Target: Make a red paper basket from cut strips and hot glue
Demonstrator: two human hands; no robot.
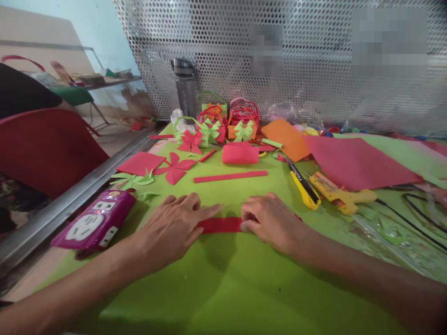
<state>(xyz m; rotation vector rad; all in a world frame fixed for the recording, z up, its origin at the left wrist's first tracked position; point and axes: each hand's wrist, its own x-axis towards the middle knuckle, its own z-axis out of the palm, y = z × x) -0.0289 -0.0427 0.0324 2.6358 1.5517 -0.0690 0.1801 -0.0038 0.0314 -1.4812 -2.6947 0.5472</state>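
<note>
A red paper strip [220, 224] lies flat on the lime green sheet [244, 288] that covers the table. My left hand [172, 227] presses its left end with the fingers spread flat. My right hand [268, 221] holds down the right end, fingers curled over the strip's edge. Only the middle stretch of the strip shows between the two hands. A second, longer red strip [230, 176] lies loose a little farther back.
Several small paper baskets [223, 123] with bows stand at the back before a perforated metal screen. Yellow scissors [304, 184] and a yellow glue gun [338, 194] lie to the right, near red and orange sheets [356, 160]. A purple power strip [94, 221] sits left.
</note>
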